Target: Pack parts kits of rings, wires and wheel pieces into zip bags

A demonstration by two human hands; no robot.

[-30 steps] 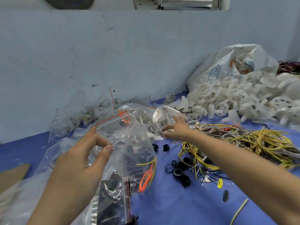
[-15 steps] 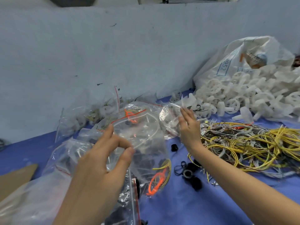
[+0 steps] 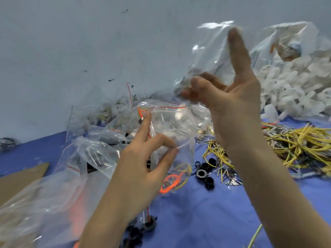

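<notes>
Bags are filling both my hands. My right hand (image 3: 231,97) was down at the pile (image 3: 114,113) a moment ago; now it is lifting a clear bag (image 3: 215,51) to the upper right of the frame, pinching it, though it is blurry. My left hand (image 3: 141,169) is still pinching the full zip bag (image 3: 172,126) in the middle. I think the next kit is starting.

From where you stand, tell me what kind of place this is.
Probably a small kit-packing workbench: a bulk heap of white wheel pieces lies by a sack, yellow wires and black rings lie loose on the blue cover, and the left hand grips a part-filled zip bag, the right hand another.
</notes>
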